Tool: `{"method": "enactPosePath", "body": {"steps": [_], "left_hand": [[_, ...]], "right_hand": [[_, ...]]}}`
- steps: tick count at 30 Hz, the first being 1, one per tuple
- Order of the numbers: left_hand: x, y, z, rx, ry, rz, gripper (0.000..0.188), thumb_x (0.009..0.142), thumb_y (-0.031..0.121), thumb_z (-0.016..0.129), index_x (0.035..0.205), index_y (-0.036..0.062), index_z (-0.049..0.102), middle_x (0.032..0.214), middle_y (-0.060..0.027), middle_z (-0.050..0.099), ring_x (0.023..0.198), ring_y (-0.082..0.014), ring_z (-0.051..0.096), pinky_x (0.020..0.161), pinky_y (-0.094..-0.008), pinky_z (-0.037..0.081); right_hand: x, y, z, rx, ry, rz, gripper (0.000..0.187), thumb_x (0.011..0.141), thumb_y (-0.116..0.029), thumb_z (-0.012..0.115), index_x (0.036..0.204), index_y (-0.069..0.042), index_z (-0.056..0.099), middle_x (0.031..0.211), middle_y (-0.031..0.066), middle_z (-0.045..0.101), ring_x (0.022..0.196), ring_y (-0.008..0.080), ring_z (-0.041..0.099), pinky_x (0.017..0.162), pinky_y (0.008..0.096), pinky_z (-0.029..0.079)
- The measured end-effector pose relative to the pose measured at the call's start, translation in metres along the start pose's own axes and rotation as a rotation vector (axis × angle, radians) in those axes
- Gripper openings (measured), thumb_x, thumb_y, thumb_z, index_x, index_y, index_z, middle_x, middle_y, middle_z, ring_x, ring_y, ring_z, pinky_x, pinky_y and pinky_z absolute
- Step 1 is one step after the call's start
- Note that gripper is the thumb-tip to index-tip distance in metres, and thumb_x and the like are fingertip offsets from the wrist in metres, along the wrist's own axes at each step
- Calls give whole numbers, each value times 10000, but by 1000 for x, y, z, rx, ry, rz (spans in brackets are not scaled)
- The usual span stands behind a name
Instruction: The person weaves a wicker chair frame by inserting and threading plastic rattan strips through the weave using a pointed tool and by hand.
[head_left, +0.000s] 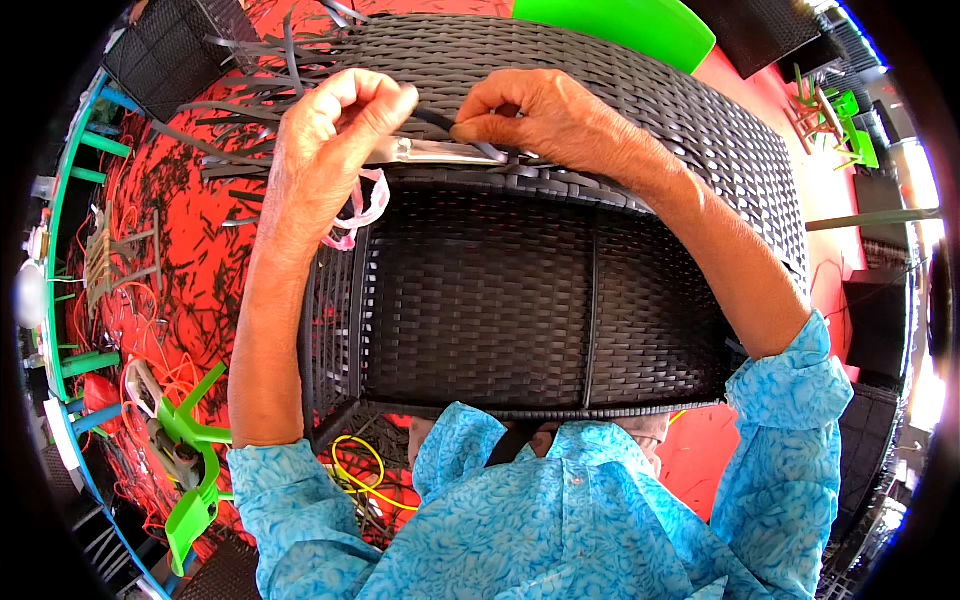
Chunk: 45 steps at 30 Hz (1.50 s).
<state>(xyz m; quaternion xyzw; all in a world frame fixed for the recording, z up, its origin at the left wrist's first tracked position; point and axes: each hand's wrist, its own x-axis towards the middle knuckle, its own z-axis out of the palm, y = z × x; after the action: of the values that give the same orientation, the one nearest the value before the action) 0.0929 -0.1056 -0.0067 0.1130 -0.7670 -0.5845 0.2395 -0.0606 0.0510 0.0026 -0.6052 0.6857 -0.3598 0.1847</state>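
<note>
A dark woven wicker furniture piece (480, 290) stands before me, its open hollow facing me. My left hand (335, 130) is over its upper edge at the left, thumb and forefinger pinched at the end of a dark flat strip (433, 118). Close by on the right, my right hand (540, 115) pinches the same strip between thumb and fingers. Under the hands, a shiny metal tool (440, 151) lies along the woven edge; its kind is unclear. A pink-and-white loop (370, 205) hangs beside my left wrist.
Loose dark strips (250, 125) fan out from the weave's left end. Cut scraps litter the red floor (190, 230). A green chair-like piece (195, 440) lies at lower left, near a yellow cord (365, 480). A bright green panel (620, 25) is beyond the weave.
</note>
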Motion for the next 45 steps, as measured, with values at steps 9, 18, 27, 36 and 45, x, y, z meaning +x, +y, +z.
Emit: {"method": "enactPosePath", "body": {"steps": [9,18,27,36,45], "left_hand": [[-3,-23,5,983,-215,575,290,744,163,671,1015,67,627,919,-52,577,902,-241,546,805,-346,433],[-8,5,-50,869,-161,311,212,796,58,612,1006,45,638,765,-89,522,726,-231,588,627,-321,458],[-29,32,-76,700,-369,11,267,832,82,606,1091,25,640,801,-61,559,729,-142,550,661,-258,439],[-25,35,-66,946,-375,156,244,818,4,596,1048,45,663,739,-42,523,637,-116,528,561,-249,422],[3,59,-62,1240,-520,365,224,811,159,601,995,51,669,672,-103,446,632,-266,494,573,-352,388]], "right_hand": [[-38,31,-9,672,184,367,309,945,-351,497,939,-62,606,770,-38,553,625,21,450,524,158,337],[-43,41,-8,761,159,308,305,951,-365,485,916,-84,597,713,-61,510,635,8,432,554,158,343],[-46,44,-8,799,147,248,287,947,-327,505,919,-61,608,791,-33,551,693,30,475,618,174,396],[-46,43,-1,815,189,182,264,946,-311,505,899,-68,597,888,-22,594,717,41,482,649,195,405],[-48,43,0,794,198,187,231,939,-305,516,858,-93,553,908,-3,600,722,41,476,656,194,407]]}}
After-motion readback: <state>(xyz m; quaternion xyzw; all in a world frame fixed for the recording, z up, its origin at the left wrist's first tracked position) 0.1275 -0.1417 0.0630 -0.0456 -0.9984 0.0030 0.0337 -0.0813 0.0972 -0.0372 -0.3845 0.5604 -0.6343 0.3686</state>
